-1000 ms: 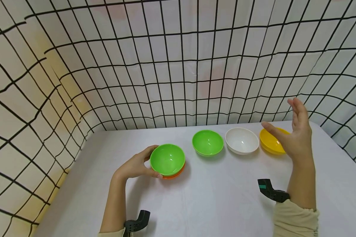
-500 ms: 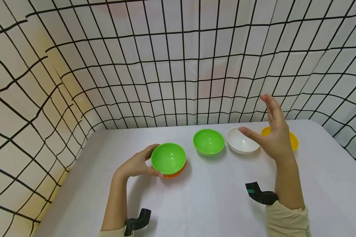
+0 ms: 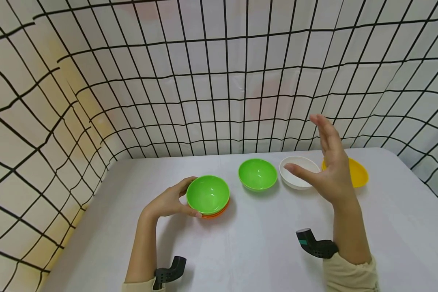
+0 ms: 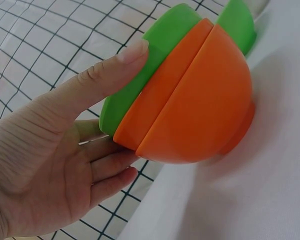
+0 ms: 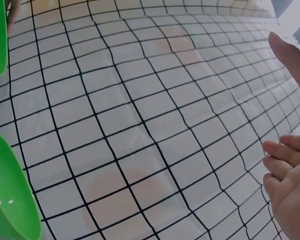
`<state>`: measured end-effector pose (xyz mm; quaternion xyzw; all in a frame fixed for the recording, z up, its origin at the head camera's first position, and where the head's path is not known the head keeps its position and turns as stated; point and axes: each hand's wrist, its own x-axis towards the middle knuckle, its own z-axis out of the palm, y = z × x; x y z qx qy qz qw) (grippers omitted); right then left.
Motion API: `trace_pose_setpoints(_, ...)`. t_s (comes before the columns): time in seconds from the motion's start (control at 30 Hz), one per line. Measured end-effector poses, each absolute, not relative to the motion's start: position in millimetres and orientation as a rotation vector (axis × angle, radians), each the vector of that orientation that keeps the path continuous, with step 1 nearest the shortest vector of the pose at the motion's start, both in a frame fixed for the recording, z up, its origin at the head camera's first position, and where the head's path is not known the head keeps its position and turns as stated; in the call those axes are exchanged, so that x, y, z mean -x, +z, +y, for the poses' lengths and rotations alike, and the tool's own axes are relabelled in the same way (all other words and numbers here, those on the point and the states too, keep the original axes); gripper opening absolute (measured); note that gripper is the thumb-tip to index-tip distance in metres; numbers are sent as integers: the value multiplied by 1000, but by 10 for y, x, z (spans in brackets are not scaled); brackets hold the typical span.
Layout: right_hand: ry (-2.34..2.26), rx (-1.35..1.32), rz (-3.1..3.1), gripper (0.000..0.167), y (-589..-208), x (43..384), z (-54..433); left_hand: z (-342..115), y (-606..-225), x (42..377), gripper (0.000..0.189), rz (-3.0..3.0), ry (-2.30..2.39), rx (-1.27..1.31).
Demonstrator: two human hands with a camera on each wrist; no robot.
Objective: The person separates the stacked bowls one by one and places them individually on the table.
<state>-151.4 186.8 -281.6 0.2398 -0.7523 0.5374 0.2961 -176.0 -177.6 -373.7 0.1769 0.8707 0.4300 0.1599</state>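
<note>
From where I stand, black grid netting (image 3: 246,73) runs along the left side and across the back, against pale sheeting, behind a white table (image 3: 248,239). At the left, an arm in a rolled beige sleeve (image 3: 140,287) reaches forward, with a black wrist device (image 3: 170,271) strapped on. The person's left hand (image 3: 166,202) grips the near left side of a stack of bowls, thumb pressed on the outside near the rim, fingers curved around the far side. The stack is one green bowl (image 3: 208,195) on top, nested in two orange bowls (image 4: 205,105) beneath, left of centre. Next to the right, apart from the stack, a second green bowl (image 3: 257,174) sits upright near the back edge of the table. Just beside it is a white bowl (image 3: 302,163), partly covered by the thumb of the raised right hand (image 3: 333,166). That hand's fingers point upward, the thumb spread wide, free of any grip. Behind it, farthest right, a yellow bowl (image 3: 357,174) shows in part.
</note>
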Motion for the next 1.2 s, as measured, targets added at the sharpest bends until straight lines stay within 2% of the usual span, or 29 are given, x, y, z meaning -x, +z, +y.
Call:
trace_pose_setpoints(0.57, 1345, -830, -2121, 107, -2951, 1584, 1499, -1761, -3692, 1737, 98, 2488, 1229, -521)
trace_pose_setpoints(1.2, 1472, -855, -2562, 99, -3445, 1741, 802, -1780, -3768, 1772, 98, 2494, 1228, -520)
